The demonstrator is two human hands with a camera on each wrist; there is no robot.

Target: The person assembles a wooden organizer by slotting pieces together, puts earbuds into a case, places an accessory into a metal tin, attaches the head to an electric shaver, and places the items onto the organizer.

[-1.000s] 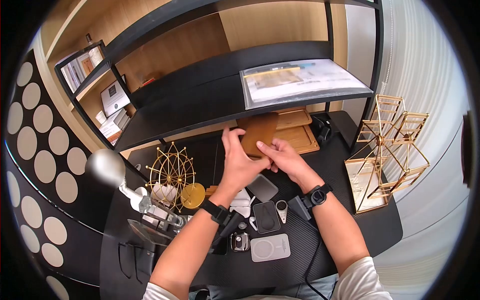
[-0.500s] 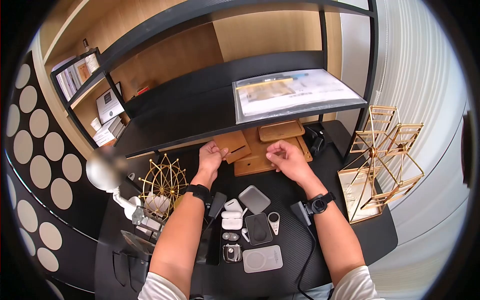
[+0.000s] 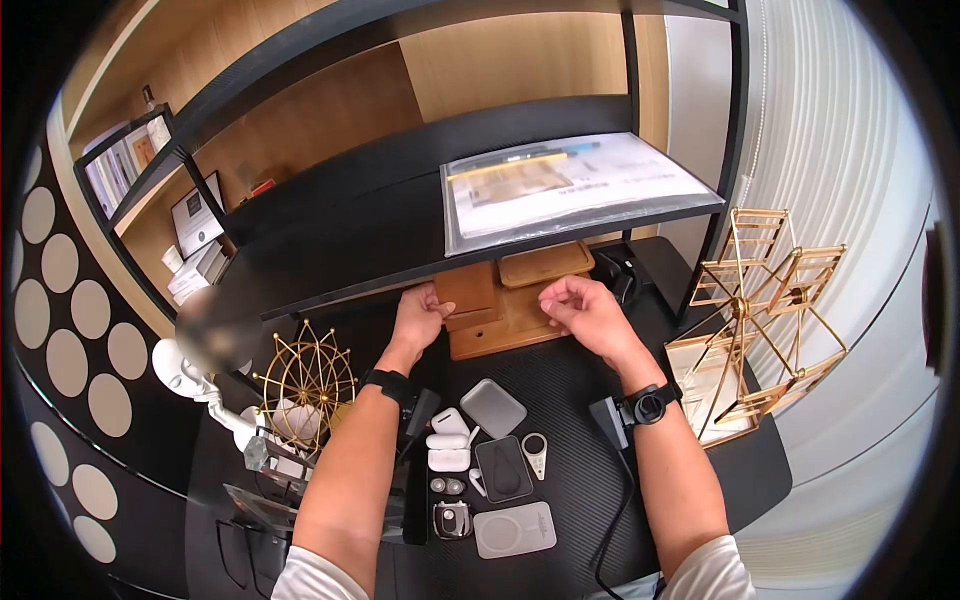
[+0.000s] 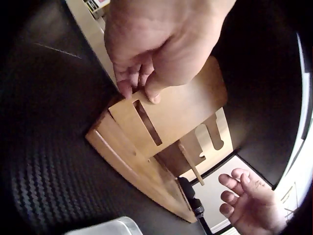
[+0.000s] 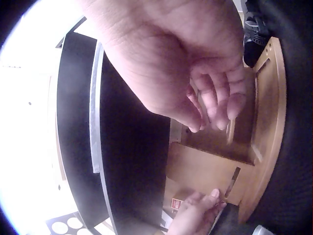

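My left hand (image 3: 418, 318) pinches the near left edge of a flat wooden panel (image 3: 468, 288) between thumb and fingers. In the left wrist view a long narrow slot runs through the panel (image 4: 171, 115) close to my thumb. The panel stands at the left end of a wooden base (image 3: 520, 325), which lies on the black desk beneath the shelf. Behind it another upright wooden piece (image 4: 212, 132) has rounded cutouts. My right hand (image 3: 592, 318) hovers over the base's right side, its fingers loosely curled around nothing. A smaller wooden tray (image 3: 545, 263) tops the back of the base.
A black shelf (image 3: 350, 225) bearing a plastic folder of papers (image 3: 580, 185) overhangs the base. Nearer lie a grey rounded case (image 3: 494, 408), white earbud case (image 3: 449, 459) and magnetic power bank (image 3: 515, 530). Gold wheel stands (image 3: 305, 385) flank the desk; black headphones (image 3: 622, 280) sit behind.
The panel, earlier held up near both hands, has come down onto the base's left end and turned upright. My right hand has let go of it and moved right.
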